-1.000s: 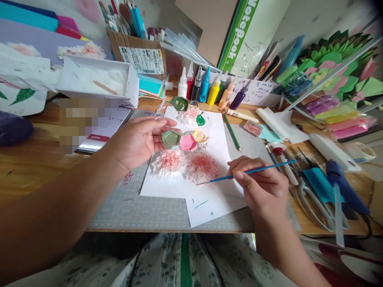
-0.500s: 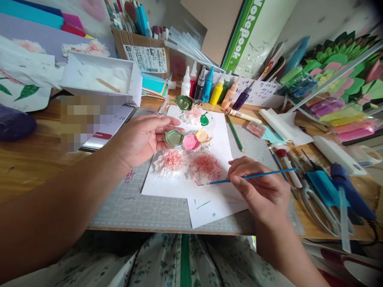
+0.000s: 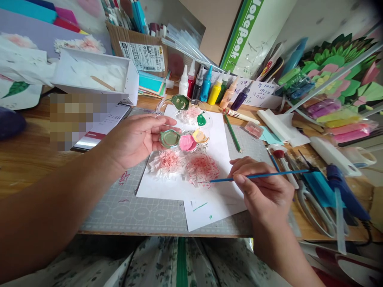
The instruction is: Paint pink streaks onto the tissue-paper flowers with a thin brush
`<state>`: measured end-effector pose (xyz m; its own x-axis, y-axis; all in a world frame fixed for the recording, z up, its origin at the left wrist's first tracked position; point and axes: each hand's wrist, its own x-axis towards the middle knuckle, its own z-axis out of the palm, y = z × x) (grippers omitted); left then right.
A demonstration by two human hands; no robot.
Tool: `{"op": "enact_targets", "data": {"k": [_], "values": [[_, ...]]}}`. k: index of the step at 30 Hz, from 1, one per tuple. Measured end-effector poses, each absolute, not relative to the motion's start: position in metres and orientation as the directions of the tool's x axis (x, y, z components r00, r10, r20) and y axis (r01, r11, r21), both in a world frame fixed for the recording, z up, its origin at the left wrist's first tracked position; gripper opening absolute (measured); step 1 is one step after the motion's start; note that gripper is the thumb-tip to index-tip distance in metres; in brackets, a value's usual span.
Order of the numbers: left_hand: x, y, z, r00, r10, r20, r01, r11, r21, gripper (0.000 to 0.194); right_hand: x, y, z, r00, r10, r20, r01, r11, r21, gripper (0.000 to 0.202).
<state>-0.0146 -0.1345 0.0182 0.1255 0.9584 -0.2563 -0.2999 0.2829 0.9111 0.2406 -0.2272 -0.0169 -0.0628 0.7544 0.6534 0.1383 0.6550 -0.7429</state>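
Observation:
My left hand [image 3: 140,137] is closed on the left edge of a clear paint palette [image 3: 206,115], tilted above the paper. Its wells hold dark green, bright green, grey-green, pink and yellowish paint. My right hand [image 3: 259,185] pinches a thin blue paintbrush [image 3: 257,175], its tip pointing left at the lower edge of a paper flower [image 3: 203,167] with red-edged petals. Whether the bristles touch the petals I cannot tell. Beside it on the left lies a paler pink-and-white paper flower [image 3: 167,163]. Both flowers rest on white paper [image 3: 167,189].
A grey cutting mat [image 3: 134,211] lies under the paper. Paint bottles [image 3: 214,89] stand in a row behind. A green pencil [image 3: 232,133] lies to the right, with scissors [image 3: 314,211] and a blue glue gun [image 3: 344,187] further out. A phone [image 3: 101,123] is at left.
The brush tip has moved slightly left and up, onto the red-edged flower's lower edge. The whole view has shifted a little. My left hand still holds the palette.

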Motion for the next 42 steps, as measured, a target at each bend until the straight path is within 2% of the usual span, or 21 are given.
{"op": "enact_targets", "data": {"k": [5,13,18,20,24,29,36,42], "values": [[-0.017,-0.135,0.017,0.124,0.958,-0.259,-0.293,0.284,0.913,0.013,0.244,-0.229,-0.017,-0.097,0.764,0.637,0.125,0.645,-0.754,0.017],[-0.016,-0.134,0.017,0.134,0.96,-0.245,-0.306,0.275,0.911,0.013,0.239,-0.229,-0.012,-0.113,0.764,0.635,0.208,0.643,-0.737,0.018],[-0.018,-0.136,0.019,0.139,0.948,-0.286,-0.334,0.317,0.888,0.013,0.235,-0.228,-0.017,0.03,0.721,0.692,0.085,0.688,-0.721,0.009],[-0.02,-0.138,0.02,0.137,0.938,-0.32,-0.344,0.348,0.872,0.013,0.236,-0.228,-0.019,0.089,0.752,0.653,0.035,0.653,-0.756,0.007],[-0.022,-0.138,0.019,0.134,0.949,-0.287,-0.318,0.315,0.894,0.013,0.235,-0.228,-0.024,0.144,0.804,0.577,-0.041,0.588,-0.808,0.009],[-0.019,-0.14,0.017,0.16,0.931,-0.327,-0.324,0.363,0.874,0.013,0.228,-0.231,-0.016,0.289,0.677,0.677,0.043,0.698,-0.715,0.013],[-0.016,-0.143,0.014,0.196,0.921,-0.338,-0.341,0.387,0.857,0.012,0.211,-0.22,0.008,0.147,0.524,0.839,0.295,0.786,-0.543,0.009],[-0.016,-0.147,0.012,0.219,0.919,-0.329,-0.32,0.386,0.865,0.013,0.21,-0.215,0.005,0.136,0.528,0.838,0.325,0.775,-0.541,0.018]]}}
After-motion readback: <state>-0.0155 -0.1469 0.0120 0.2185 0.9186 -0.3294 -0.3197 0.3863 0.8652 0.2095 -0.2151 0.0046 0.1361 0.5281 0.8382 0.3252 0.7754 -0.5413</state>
